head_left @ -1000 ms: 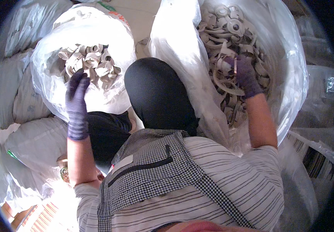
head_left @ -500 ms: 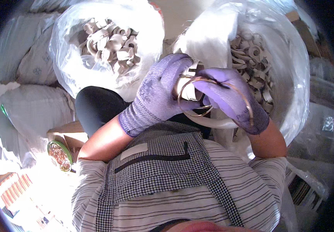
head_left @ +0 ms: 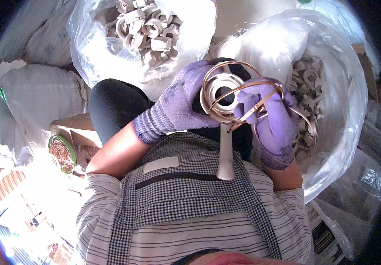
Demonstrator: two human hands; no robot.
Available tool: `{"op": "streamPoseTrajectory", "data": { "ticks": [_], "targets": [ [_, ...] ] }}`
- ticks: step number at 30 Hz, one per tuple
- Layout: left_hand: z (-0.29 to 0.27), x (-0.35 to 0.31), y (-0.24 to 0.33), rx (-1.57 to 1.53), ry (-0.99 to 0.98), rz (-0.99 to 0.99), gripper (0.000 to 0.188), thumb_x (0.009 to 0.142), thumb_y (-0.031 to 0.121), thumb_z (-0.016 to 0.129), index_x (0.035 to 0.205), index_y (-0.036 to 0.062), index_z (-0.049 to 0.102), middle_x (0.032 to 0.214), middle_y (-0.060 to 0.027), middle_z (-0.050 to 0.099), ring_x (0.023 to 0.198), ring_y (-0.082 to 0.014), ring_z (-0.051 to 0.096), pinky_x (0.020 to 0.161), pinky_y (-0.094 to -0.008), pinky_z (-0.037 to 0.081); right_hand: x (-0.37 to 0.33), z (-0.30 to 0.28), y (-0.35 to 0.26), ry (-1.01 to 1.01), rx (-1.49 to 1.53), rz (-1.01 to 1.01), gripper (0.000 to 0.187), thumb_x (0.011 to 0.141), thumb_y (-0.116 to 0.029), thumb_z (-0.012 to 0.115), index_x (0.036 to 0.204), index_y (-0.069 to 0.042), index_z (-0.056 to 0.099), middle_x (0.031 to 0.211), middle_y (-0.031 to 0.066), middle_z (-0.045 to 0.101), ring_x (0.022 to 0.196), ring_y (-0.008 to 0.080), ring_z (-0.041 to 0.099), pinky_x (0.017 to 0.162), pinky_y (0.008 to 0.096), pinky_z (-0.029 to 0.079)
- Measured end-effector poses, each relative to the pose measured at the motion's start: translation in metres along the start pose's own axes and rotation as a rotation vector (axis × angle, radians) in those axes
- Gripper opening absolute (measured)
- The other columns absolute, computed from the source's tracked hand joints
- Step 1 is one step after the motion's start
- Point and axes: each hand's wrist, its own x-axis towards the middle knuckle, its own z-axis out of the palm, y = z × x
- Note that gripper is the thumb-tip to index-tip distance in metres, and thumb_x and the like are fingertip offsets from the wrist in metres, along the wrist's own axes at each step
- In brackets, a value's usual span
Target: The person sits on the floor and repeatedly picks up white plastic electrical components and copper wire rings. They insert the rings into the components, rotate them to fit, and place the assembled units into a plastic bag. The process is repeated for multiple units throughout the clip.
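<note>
My left hand (head_left: pixel 179 97), in a purple knit glove, is wrapped round a cream plastic part (head_left: pixel 226 154) with a round ringed opening and a long stem pointing down toward my apron. My right hand (head_left: pixel 276 121), gloved alike, pinches a thin copper-coloured metal strip (head_left: pixel 261 104) that curls in several loose loops. Some loops lie over the ringed opening, and others hang beside my right wrist. The right fingertips are at the edge of the opening; whether they also touch the plastic there I cannot tell.
A clear plastic bag (head_left: pixel 82 53) of cream plastic pieces stands ahead on the left, another bag (head_left: pixel 349 110) on the right. At my left are a cardboard box (head_left: pixel 73 123) and a green-rimmed round container (head_left: pixel 62 154) of coppery pieces. Wrapped sacks (head_left: pixel 40 92) lie farther left.
The plastic part has turned so its round opening faces up and its stem shows below. My right hand has shifted down, and the strip's loops now spread over the opening.
</note>
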Motion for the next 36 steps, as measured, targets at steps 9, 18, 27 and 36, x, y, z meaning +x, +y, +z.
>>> {"op": "streamPoseTrajectory", "data": {
  "ticks": [9,18,27,36],
  "targets": [
    [-0.011,0.001,0.024,-1.156,0.247,-0.238,0.024,0.099,0.01,0.065,0.119,-0.0018,0.066,0.121,-0.0123,0.069,0.114,-0.0194,0.064,0.102,-0.0349,0.05,0.004,0.003,-0.012,0.097,-0.074,0.132,0.028,0.104,-0.016,0.053,0.115,0.007,0.065,0.09,0.0103,0.071,0.06,0.0081,0.056,0.065,0.0257,0.056],
    [0.0,-0.001,0.036,-1.011,0.472,-0.409,0.016,0.1,0.006,0.062,0.111,-0.0028,0.07,0.108,-0.0115,0.074,0.103,-0.0167,0.068,0.096,-0.0312,0.053,-0.004,-0.026,0.001,0.246,-0.361,-0.404,0.034,0.104,-0.029,0.057,0.122,-0.001,0.061,0.121,0.0207,0.066,0.097,0.0284,0.071,0.092,0.0461,0.057],
    [0.0,-0.004,0.036,-0.861,0.432,-0.349,0.014,0.099,0.005,0.063,0.109,-0.002,0.07,0.105,-0.0102,0.074,0.1,-0.0159,0.069,0.094,-0.0307,0.055,0.01,-0.093,0.005,-0.323,0.713,0.011,0.021,0.104,-0.034,0.054,0.116,-0.021,0.067,0.091,-0.0006,0.051,0.07,0.0092,0.047,0.066,0.0312,0.043],
    [0.002,-0.004,0.037,-1.014,0.48,-0.375,0.015,0.099,0.005,0.063,0.111,-0.0028,0.069,0.107,-0.0116,0.074,0.101,-0.0174,0.07,0.096,-0.032,0.055,0.013,-0.078,0.02,-0.162,0.275,-0.017,0.011,0.101,-0.012,0.052,0.107,-0.01,0.062,0.078,0.0002,0.05,0.055,0.0088,0.042,0.052,0.0288,0.042]
  ]
}}
